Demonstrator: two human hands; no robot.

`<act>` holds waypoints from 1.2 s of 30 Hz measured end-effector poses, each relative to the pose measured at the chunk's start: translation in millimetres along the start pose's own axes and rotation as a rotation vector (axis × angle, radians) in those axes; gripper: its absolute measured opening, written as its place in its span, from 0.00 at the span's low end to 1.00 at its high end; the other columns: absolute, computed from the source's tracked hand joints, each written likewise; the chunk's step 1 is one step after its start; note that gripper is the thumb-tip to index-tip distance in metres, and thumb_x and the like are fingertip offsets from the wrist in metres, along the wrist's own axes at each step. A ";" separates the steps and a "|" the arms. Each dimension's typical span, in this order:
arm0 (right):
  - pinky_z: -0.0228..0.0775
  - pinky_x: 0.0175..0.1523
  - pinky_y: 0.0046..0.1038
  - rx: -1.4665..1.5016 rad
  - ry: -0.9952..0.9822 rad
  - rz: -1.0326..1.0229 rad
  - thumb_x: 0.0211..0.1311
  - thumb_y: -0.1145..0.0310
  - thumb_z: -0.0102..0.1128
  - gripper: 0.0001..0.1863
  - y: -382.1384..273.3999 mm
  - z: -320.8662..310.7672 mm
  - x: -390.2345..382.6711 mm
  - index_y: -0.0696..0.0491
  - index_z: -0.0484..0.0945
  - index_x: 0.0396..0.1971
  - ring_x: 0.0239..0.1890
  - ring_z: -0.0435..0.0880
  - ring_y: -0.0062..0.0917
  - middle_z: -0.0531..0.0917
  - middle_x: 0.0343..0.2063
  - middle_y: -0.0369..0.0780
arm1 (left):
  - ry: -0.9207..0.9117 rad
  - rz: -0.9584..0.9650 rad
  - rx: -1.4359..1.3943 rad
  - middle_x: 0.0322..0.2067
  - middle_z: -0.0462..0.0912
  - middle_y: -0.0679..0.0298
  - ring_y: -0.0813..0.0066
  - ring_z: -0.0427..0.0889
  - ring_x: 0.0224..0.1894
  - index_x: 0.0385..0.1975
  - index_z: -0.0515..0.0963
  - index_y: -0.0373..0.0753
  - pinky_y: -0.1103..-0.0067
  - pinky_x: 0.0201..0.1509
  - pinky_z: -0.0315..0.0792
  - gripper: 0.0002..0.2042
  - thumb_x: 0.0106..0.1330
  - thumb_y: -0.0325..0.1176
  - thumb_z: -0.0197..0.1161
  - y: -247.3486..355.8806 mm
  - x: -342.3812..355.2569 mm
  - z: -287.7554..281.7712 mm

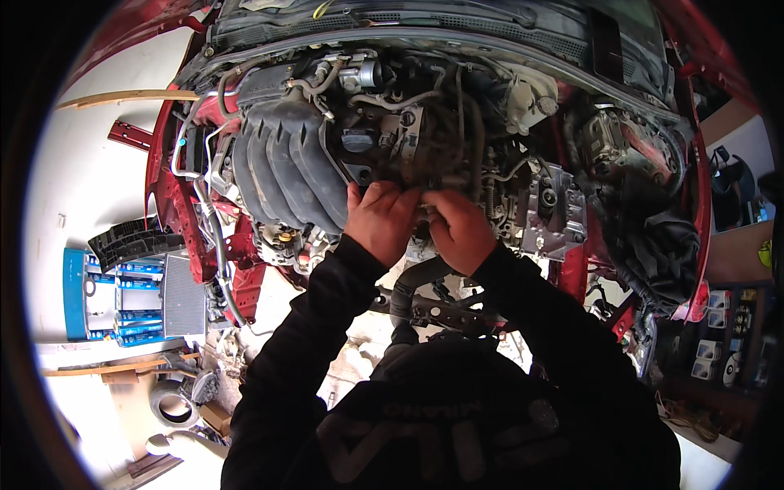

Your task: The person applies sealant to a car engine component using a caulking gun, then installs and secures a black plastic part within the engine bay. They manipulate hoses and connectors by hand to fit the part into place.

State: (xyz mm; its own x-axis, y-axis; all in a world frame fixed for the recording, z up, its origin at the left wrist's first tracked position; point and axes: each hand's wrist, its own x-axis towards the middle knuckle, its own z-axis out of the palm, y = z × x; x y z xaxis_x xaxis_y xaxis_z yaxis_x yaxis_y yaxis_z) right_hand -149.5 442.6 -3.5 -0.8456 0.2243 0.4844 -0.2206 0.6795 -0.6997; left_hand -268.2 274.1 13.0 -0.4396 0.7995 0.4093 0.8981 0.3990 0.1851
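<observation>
Both my hands are at the front middle of a car engine, close together. My left hand (pixel 380 220) lies beside the ribbed black intake manifold (pixel 286 163), its fingers bent over the engine's edge. My right hand (pixel 460 230) has its fingers curled, the index finger pointing in toward the left hand's fingertips. Whatever sits between the fingertips is too small and dark to make out. Just beyond the hands is the top of the engine (pixel 406 135), with dark covers and a metal part. A thick black hose (pixel 406 286) curves below my right hand.
A white fluid reservoir (pixel 529 106) stands at the back right, and a metal gearbox housing (pixel 555 208) right of my hands. Red body panels (pixel 186 204) edge the bay. Black fabric-like material (pixel 661 245) hangs at the right. A tire (pixel 173 404) and shelf of blue boxes (pixel 139 302) are at left.
</observation>
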 end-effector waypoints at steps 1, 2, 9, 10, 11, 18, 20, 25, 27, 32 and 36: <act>0.80 0.53 0.35 0.130 0.022 0.114 0.72 0.80 0.60 0.14 2.6 -2.3 -3.5 0.58 0.83 0.55 0.47 0.89 0.38 0.88 0.44 0.46 | -0.009 0.035 0.007 0.52 0.88 0.65 0.59 0.80 0.64 0.54 0.87 0.46 0.33 0.66 0.67 0.17 0.64 0.31 0.71 -1.6 -2.6 3.0; 0.81 0.53 0.33 0.259 0.047 0.226 0.74 0.80 0.60 0.14 5.9 -3.9 -7.7 0.58 0.83 0.55 0.47 0.90 0.34 0.88 0.45 0.44 | -0.036 0.067 0.017 0.50 0.88 0.65 0.60 0.80 0.64 0.52 0.87 0.47 0.33 0.67 0.67 0.16 0.64 0.31 0.71 -2.5 -4.7 5.3; 0.83 0.45 0.29 0.531 0.179 0.598 0.79 0.73 0.59 0.10 62.6 -2.3 1.6 0.57 0.83 0.53 0.42 0.90 0.23 0.89 0.40 0.39 | 0.135 0.115 -0.018 0.50 0.86 0.65 0.58 0.80 0.62 0.47 0.88 0.47 0.36 0.67 0.67 0.14 0.61 0.30 0.68 2.0 -4.5 -0.1; 0.83 0.43 0.30 0.610 0.249 0.723 0.79 0.71 0.59 0.09 72.3 -7.1 5.3 0.57 0.83 0.52 0.41 0.90 0.23 0.89 0.39 0.39 | 0.205 0.129 -0.022 0.50 0.85 0.65 0.58 0.81 0.62 0.47 0.88 0.47 0.37 0.67 0.67 0.14 0.61 0.29 0.68 1.8 -5.1 -5.8; 0.83 0.39 0.31 0.588 0.224 0.803 0.79 0.68 0.60 0.10 82.6 -11.6 12.7 0.56 0.83 0.51 0.39 0.90 0.24 0.89 0.38 0.39 | 0.259 0.122 0.010 0.50 0.86 0.62 0.57 0.82 0.60 0.49 0.87 0.44 0.54 0.63 0.67 0.17 0.59 0.26 0.69 -3.4 1.7 -9.8; 0.81 0.29 0.34 0.555 0.039 1.149 0.75 0.62 0.65 0.13 147.5 -7.2 95.8 0.57 0.82 0.47 0.29 0.90 0.30 0.87 0.32 0.40 | 0.087 -0.082 0.191 0.58 0.87 0.62 0.54 0.78 0.68 0.56 0.86 0.46 0.32 0.69 0.65 0.17 0.67 0.34 0.67 -11.9 53.8 3.3; 0.79 0.26 0.33 0.651 0.104 1.204 0.75 0.64 0.66 0.11 158.2 1.0 109.1 0.57 0.81 0.44 0.27 0.89 0.30 0.86 0.29 0.40 | -0.018 -0.118 0.240 0.58 0.87 0.62 0.54 0.77 0.69 0.55 0.87 0.46 0.30 0.69 0.63 0.17 0.68 0.36 0.67 -9.9 58.3 8.4; 0.75 0.25 0.34 0.691 0.219 1.200 0.72 0.69 0.69 0.08 167.0 6.6 117.0 0.57 0.82 0.41 0.26 0.87 0.30 0.85 0.28 0.41 | -0.096 -0.094 0.280 0.55 0.86 0.61 0.54 0.76 0.68 0.49 0.86 0.42 0.28 0.69 0.64 0.13 0.67 0.36 0.67 0.1 60.6 11.1; 0.73 0.26 0.34 0.634 0.129 1.125 0.71 0.69 0.71 0.07 165.8 1.5 107.9 0.57 0.83 0.40 0.25 0.85 0.29 0.85 0.28 0.40 | -0.129 -0.040 0.339 0.56 0.86 0.63 0.55 0.75 0.69 0.49 0.87 0.42 0.29 0.69 0.65 0.13 0.68 0.38 0.68 12.7 53.0 14.2; 0.73 0.27 0.31 0.826 -0.021 1.047 0.68 0.72 0.73 0.06 168.9 -20.2 88.4 0.57 0.84 0.37 0.25 0.83 0.27 0.86 0.29 0.40 | -0.029 0.116 0.295 0.48 0.86 0.64 0.57 0.78 0.62 0.43 0.84 0.43 0.33 0.69 0.65 0.08 0.68 0.35 0.62 31.3 28.7 22.4; 0.74 0.28 0.30 0.864 -0.031 0.997 0.65 0.75 0.74 0.06 176.3 -25.1 92.4 0.58 0.84 0.35 0.26 0.85 0.27 0.86 0.28 0.40 | -0.002 0.124 0.285 0.42 0.84 0.64 0.57 0.80 0.58 0.42 0.83 0.43 0.37 0.70 0.65 0.07 0.68 0.34 0.62 30.1 20.8 27.3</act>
State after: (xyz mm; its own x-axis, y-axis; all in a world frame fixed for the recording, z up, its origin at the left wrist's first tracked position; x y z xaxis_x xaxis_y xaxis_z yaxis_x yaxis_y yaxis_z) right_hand -254.3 600.7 -68.9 -0.8332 0.3423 -0.4343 0.2716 -0.4309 -0.8606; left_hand -250.7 314.9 2.6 -0.3270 0.8507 0.4117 0.9046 0.4078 -0.1241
